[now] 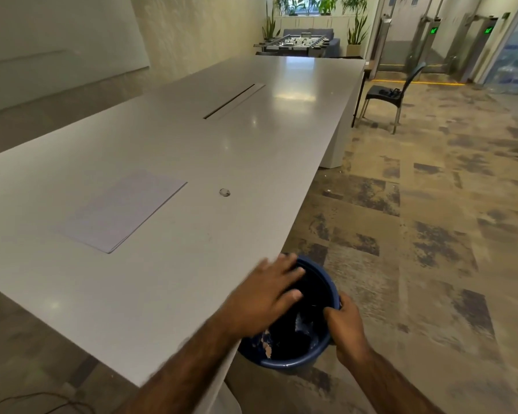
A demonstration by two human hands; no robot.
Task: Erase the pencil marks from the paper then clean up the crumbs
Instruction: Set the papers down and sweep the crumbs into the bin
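Note:
A white sheet of paper (123,210) lies flat on the long grey table (168,138), left of centre. A small whitish eraser (224,192) sits on the table to the paper's right. A blue bucket (296,358) with scraps inside is held just below the table's right edge. My right hand (346,330) grips the bucket's rim. My left hand (266,297) is flat with straight fingers at the table edge, its fingertips reaching over the bucket's mouth. No crumbs can be made out on the table.
A slot (234,101) runs along the table's middle, farther away. A black chair (392,92) stands on the patterned carpet beyond the table's far right corner. A foosball table (296,43) and plants are at the back. Cables (42,403) lie on the floor bottom left.

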